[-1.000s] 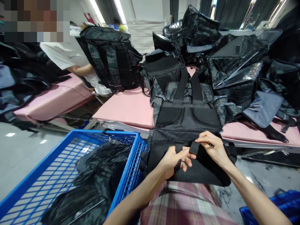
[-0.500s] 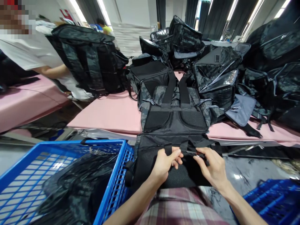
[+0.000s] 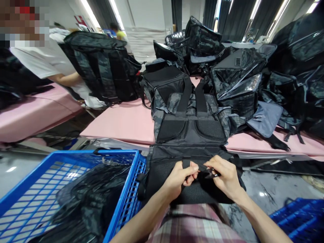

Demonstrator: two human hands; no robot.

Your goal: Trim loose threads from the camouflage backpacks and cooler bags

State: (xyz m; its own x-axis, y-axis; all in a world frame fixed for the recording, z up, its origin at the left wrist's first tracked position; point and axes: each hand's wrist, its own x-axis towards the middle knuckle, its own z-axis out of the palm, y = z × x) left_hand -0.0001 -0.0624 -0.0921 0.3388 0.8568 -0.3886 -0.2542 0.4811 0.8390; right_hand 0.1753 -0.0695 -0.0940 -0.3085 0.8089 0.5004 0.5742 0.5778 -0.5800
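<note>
A black backpack (image 3: pixel 191 133) with mesh padding lies over the table's front edge, its lower panel (image 3: pixel 162 175) hanging toward my lap. My left hand (image 3: pixel 181 177) is closed, thumb and fingers pinching a black webbing strap (image 3: pixel 186 164) on that panel. My right hand (image 3: pixel 225 173) is closed too, holding small dark thread snips (image 3: pixel 214 174) with the pointed end facing left. Its fingertips touch the strap between both hands. The fingers cover much of the snips and the strap's end.
Left of my lap stands a blue plastic basket (image 3: pixel 136 175) holding dark camouflage bags (image 3: pixel 96 192). Another blue basket (image 3: pixel 301 216) is at lower right. More bags (image 3: pixel 235 77) pile up on the pink table (image 3: pixel 118 123). At left, a person in white (image 3: pixel 48 62) handles a large backpack (image 3: pixel 101 67).
My right hand has moved slightly up and left, bringing its fingertips to the strap near my left hand. The left fingers have curled more tightly. The view has shifted a little.
</note>
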